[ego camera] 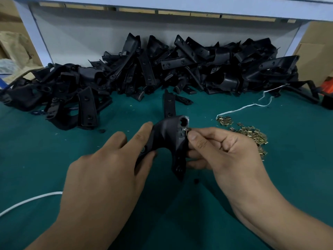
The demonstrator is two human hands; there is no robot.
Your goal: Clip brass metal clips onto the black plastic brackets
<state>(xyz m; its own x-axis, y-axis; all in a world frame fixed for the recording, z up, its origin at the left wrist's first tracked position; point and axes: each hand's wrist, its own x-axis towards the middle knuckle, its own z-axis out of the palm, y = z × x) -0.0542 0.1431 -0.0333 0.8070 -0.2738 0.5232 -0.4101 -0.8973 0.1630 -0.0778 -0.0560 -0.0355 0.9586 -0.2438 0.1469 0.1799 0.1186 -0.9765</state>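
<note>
A black plastic bracket (170, 136) with two legs and a round hole near its top is held up over the green mat. My left hand (110, 165) grips its left leg, with the fingers stretched along the plastic. My right hand (216, 148) pinches a small brass clip (186, 131) between thumb and forefinger, right at the bracket's upper right edge just under the hole. Its lower fingers steady the right leg from behind. A loose heap of brass clips (250, 134) lies on the mat beyond my right hand.
A big pile of black brackets (162, 69) fills the back of the green mat (36, 159) against a white panel. One bracket strip (169, 105) lies alone just behind the held piece. A white cord (241, 107) runs at the right, another (27, 201) at the lower left.
</note>
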